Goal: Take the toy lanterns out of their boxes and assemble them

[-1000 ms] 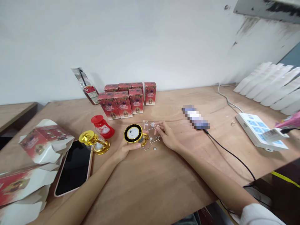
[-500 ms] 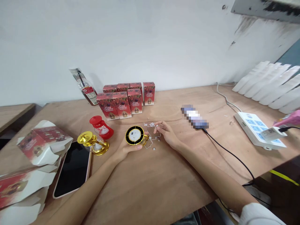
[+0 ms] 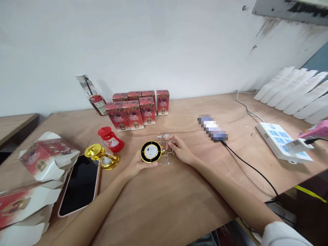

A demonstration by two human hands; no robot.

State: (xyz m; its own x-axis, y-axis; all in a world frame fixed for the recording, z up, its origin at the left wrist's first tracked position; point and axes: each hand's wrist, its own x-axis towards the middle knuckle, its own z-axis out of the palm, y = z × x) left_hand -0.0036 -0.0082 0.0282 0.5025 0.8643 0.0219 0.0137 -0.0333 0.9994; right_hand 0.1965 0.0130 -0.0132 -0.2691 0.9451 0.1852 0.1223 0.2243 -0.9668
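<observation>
A small gold lantern [image 3: 151, 152] is wrapped in my left hand [image 3: 138, 165], its round black-and-white underside turned up toward me. Just right of it, my right hand [image 3: 183, 151] has its fingertips pinched together, and what is between them is too small to make out. Thin wire pieces [image 3: 167, 158] and a small white tag [image 3: 166, 136] lie around those fingertips. To the left on the table stand another gold lantern [image 3: 110, 162] and a red lantern [image 3: 115, 143].
Several red Christmas boxes [image 3: 133, 116] stand by the wall, beside a bottle [image 3: 97, 102]. Opened boxes [image 3: 48, 157] and a black-screened tablet [image 3: 79, 184] lie left. At right are a phone [image 3: 211, 126] on a black cable and a white power strip [image 3: 279, 140].
The lantern in my left hand has moved slightly right and down, its underside facing me more squarely. My right fingers have drawn closer together beside it.
</observation>
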